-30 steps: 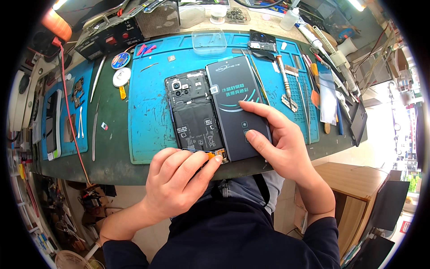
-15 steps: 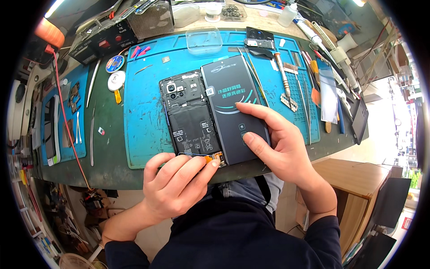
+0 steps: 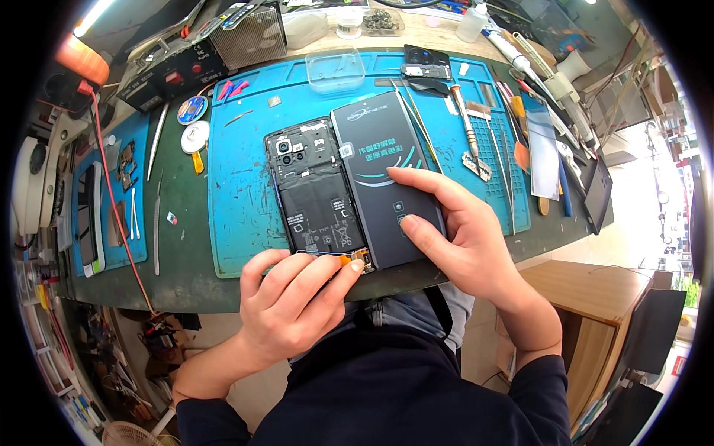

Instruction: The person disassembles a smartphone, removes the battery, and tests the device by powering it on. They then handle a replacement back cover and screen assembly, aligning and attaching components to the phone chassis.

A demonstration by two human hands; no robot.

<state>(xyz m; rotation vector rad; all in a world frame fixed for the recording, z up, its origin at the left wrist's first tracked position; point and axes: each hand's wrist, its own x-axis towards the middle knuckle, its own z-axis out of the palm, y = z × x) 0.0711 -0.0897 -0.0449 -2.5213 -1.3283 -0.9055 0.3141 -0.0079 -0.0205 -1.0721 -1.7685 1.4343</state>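
Note:
An opened phone [image 3: 316, 193] lies back up on the blue mat, its cameras, black battery and inner parts bare. Along its right side is a dark screen panel [image 3: 383, 178] covered with printed film. My left hand [image 3: 294, 297] is closed at the phone's lower end. Its fingers are curled, and a fingertip presses the orange flex cable [image 3: 357, 257] there; the other fingertips are partly hidden. My right hand [image 3: 465, 238] grips the panel's right edge, thumb and index finger on its face, the remaining fingers out of sight.
Tweezers [image 3: 419, 123], a knife-like tool [image 3: 467, 123] and several other tools lie to the right. A clear plastic box [image 3: 335, 70] and a phone part [image 3: 426, 62] sit at the back. Solder reels [image 3: 193, 110] are at the left, beside a red cable [image 3: 111, 193].
The view has shifted slightly. Both hands keep nearly the same places on the phone and the panel, and the left fingertip has moved a little at the flex cable.

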